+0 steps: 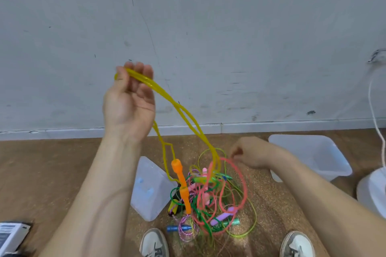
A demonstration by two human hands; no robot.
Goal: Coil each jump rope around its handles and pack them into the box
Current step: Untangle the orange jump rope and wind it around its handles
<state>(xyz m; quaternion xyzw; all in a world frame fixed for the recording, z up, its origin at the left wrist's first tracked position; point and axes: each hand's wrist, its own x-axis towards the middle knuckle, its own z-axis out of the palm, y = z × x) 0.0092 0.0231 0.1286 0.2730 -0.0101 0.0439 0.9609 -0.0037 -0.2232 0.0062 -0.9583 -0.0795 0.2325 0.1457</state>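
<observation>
Two pale sneakers (154, 243) at bottom edge, toes up-frame; both forearms large in the lower corners. Left hand (129, 102) raised to centre-left of frame, palm to camera, fingers curled tight round a bunch of loops of yellow rope (183, 110). Doubled strands dropping down-right from the fist into rope pile (221, 200) at lower centre. Another strand falling below the wrist to two orange handles (182, 185), dangling end to end, lower tip down at the pile. Right hand (250, 155) low at centre-right, back to camera, fingers curled under beside a coral loop; hold on any strand not readable.

Step, by judgement: freeing and gathering one rope out of the tangle, wraps round the handles not yet begun. No coiled rope seen in box (309, 152), right of centre near the skirting.

Next move, likely:
- Draw the snagged yellow length clear of the green and coral strands with a slow pull, other hand steadying the pile.
- Then handles side by side, rope wound round them.

Materials:
- Yellow rope: glossy, translucent, tube-like, springy, kinked in places.
- Handles: smooth moulded plastic with flared collars.
- Pile: mixed thin neon-green cord, thicker coral tube, braided pink-white cord, plus purple, blue and green handles.
- Box: milky translucent plastic, rounded corners.
- Second milky container (149, 187): tipped on its side left of the pile.
- Floor: speckled brown, cork-like.
</observation>
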